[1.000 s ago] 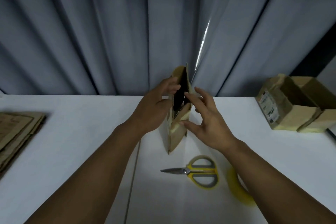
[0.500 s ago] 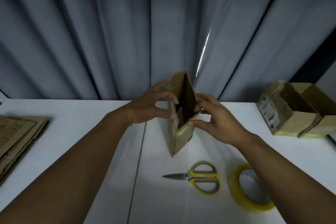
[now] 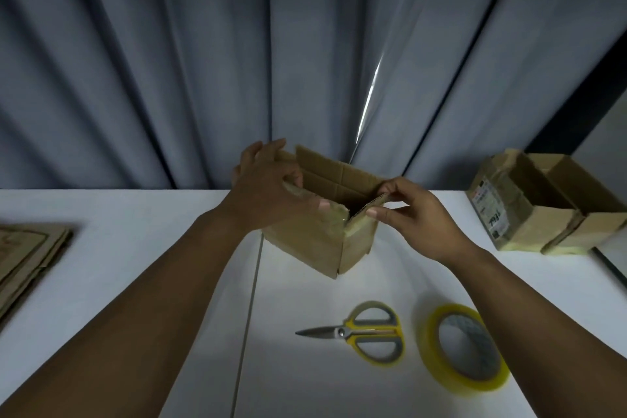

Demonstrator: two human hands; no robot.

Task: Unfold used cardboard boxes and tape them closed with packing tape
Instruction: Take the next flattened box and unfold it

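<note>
A cardboard box stands open-topped on the white table, the left hand gripping its left wall and the right hand pinching its right top edge. Nearer the person than the box lie yellow-handled scissors and a yellow tape roll. Flattened cardboard lies far left of the box, two taped boxes sit to its right, and a grey curtain hangs behind it.

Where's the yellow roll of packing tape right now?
In the head view, the yellow roll of packing tape lies on the white table at lower right, just right of the yellow-handled scissors, nearer the camera than the brown cardboard box.
</note>
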